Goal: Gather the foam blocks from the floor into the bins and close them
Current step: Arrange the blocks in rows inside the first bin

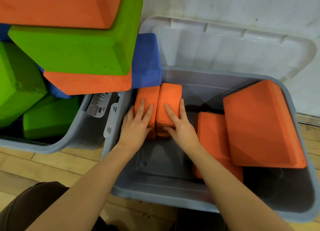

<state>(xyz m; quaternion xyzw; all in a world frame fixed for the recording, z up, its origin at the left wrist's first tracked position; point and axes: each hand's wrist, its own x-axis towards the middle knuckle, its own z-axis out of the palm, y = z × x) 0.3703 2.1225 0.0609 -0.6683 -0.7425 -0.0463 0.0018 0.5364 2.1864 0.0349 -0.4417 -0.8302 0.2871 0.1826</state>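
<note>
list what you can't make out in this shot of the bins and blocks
Head view only:
- Floor blocks left to gather: none in frame, edges cut the floor off.
- Left bin: its depth and lid, hidden by piled blocks.
- Right bin far-right corner: too dark to see.
- Left hand and right hand thumbs: tucked under the two orange blocks, so grip is unclear.

1. Blocks in the right bin [173,198] were all orange [259,123].
2. Left bin [57,145] was piled with green [72,50], orange and blue [147,61] ones.
3. Both bins were grey, floor [43,163] light wood, wall [242,7] white.
</note>
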